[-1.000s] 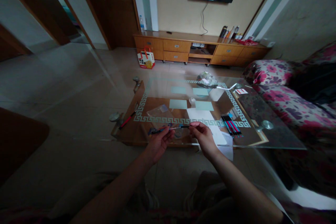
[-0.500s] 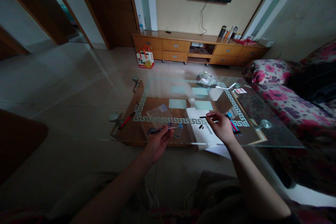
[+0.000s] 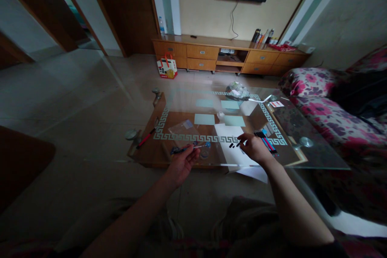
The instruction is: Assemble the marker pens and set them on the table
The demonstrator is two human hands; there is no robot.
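Observation:
Above the near edge of the glass table, my left hand [image 3: 182, 166] is closed around a slim dark pen [image 3: 179, 150], whose thin light tip points right. My right hand [image 3: 256, 148] pinches a small black pen part [image 3: 238, 144], tilted down close over the white paper [image 3: 224, 151]. Beside it on the paper lie small black pieces [image 3: 231, 145]. A light, thin piece there is mostly hidden behind my right fingers. Just right of that hand, several pens [image 3: 269, 144] with black and pink-red barrels lie together.
A clear plastic sleeve [image 3: 182, 126] and a red-and-black pen [image 3: 146, 138] lie left on the glass table [image 3: 326, 157]. At the far side sit a plastic bag [image 3: 237, 90] and a red-and-white card [image 3: 276, 104]. A flowered sofa [image 3: 317, 107] stands at the right.
My right hand has lowered slightly, and the black pen part has gone from level to tilted down, closer to the small pieces. My left hand stays nearly still with the pen.

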